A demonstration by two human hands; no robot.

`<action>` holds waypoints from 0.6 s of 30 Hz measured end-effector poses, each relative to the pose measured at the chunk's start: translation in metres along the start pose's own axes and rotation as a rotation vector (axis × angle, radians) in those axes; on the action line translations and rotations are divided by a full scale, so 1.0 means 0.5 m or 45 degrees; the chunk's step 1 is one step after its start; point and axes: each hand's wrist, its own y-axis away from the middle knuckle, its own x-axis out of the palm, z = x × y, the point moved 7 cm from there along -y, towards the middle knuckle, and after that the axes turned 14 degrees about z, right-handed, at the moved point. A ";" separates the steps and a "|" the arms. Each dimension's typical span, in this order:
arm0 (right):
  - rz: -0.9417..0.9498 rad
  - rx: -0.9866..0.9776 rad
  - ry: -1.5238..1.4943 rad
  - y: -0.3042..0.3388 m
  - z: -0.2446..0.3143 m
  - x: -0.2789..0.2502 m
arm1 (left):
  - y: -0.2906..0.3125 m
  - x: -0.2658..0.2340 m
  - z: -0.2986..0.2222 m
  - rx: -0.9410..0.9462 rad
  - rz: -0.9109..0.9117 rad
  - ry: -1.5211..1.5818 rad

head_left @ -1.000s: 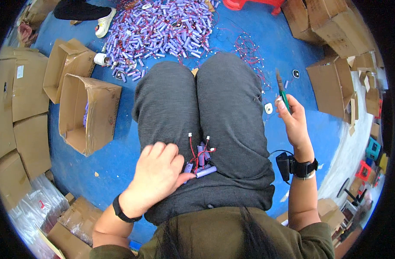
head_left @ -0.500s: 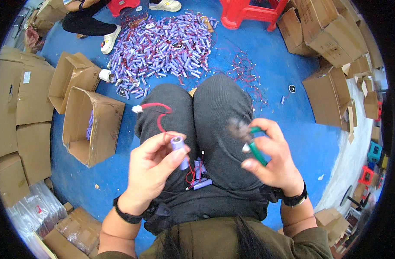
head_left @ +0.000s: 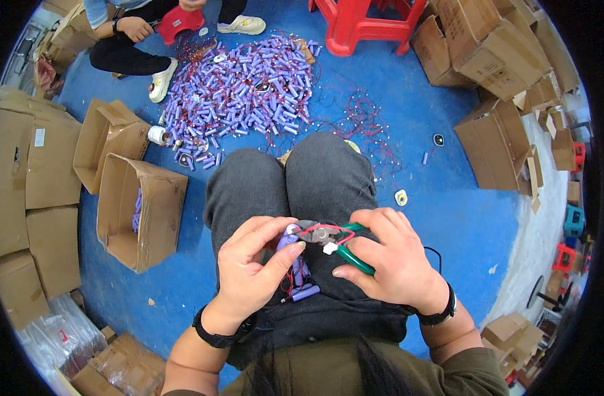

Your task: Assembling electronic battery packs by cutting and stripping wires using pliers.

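Observation:
Between the thumb and fingers of my left hand (head_left: 259, 261) is a purple cylindrical battery cell (head_left: 287, 239), its end turned toward the tool. My right hand (head_left: 394, 257) grips green-handled cutting pliers (head_left: 323, 234), whose jaws reach the cell's wired end. A red wire loops over the pliers, and its white connector (head_left: 330, 248) hangs beside the lower handle. Whether the jaws touch the wire or the cell I cannot make out. On my lap below lie a few more purple cells (head_left: 306, 293) with red wires.
A large heap of purple cells (head_left: 242, 92) covers the floor ahead, with loose red wires (head_left: 358, 122) to its right. Cardboard boxes (head_left: 143, 218) stand at left, one holding cells; more boxes (head_left: 493, 145) at right. A seated person's shoe (head_left: 162, 82) is beside the heap. A red stool (head_left: 368, 30) stands beyond.
My hands have come together; the pliers moved left to the cell's end. The wire and connector, formerly sticking out at upper left, now lie over the pliers. My view has shifted slightly.

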 end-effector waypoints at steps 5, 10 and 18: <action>0.102 -0.019 0.134 0.001 0.007 0.000 | 0.001 -0.003 -0.006 0.059 0.090 -0.259; 0.089 -0.081 0.075 0.004 0.009 -0.005 | 0.002 0.028 0.037 -0.277 0.395 1.350; 0.074 -0.189 0.116 0.000 0.022 -0.013 | 0.024 0.027 0.064 -0.364 0.562 1.236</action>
